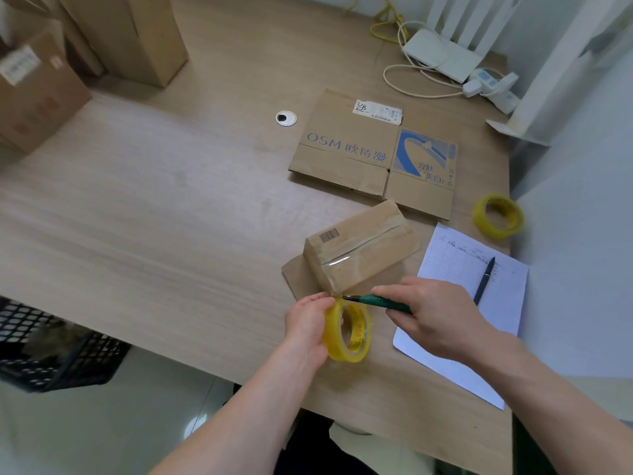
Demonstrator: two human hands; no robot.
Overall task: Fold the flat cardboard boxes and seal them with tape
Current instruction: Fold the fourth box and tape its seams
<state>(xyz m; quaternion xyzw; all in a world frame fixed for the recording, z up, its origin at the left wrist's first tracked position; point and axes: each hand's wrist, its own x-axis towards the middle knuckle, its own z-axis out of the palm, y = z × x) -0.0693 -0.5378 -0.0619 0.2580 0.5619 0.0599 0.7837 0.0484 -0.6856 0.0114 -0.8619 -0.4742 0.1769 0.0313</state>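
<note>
Across the frame: wooden bench, its far-left and near-right corners cut off by the picture edge.

Far-left corner: stacked brown cartons, blurred, labels unreadable; a taller carton beside them, its top cut off.

Toward the far-right edge: flat cardboard box, unfolded, blue "OSM" print and a white shipping label; small print not legible.

Near the right edge, just beside the flat one: folded cardboard box, clear tape along its top seam, barcode on one side, resting on a flat cardboard piece mostly hidden beneath it.

Right edge: lined paper sheet, handwriting too small to read, a dark pen lying on it; near part hidden by the right forearm.

Far-right corner: white router with tangled cables, partly blurred.

Near edge, in front of the folded box: yellow tape roll, upright, gripped by the left hand, fingers curled round its rim. Right hand grips a green pen, tip touching the tape at the roll's top.

Right edge, beyond the paper: second yellow tape roll.

Centre: round cable grommet.

Below the left edge: black mesh basket, contents indistinct.
</note>
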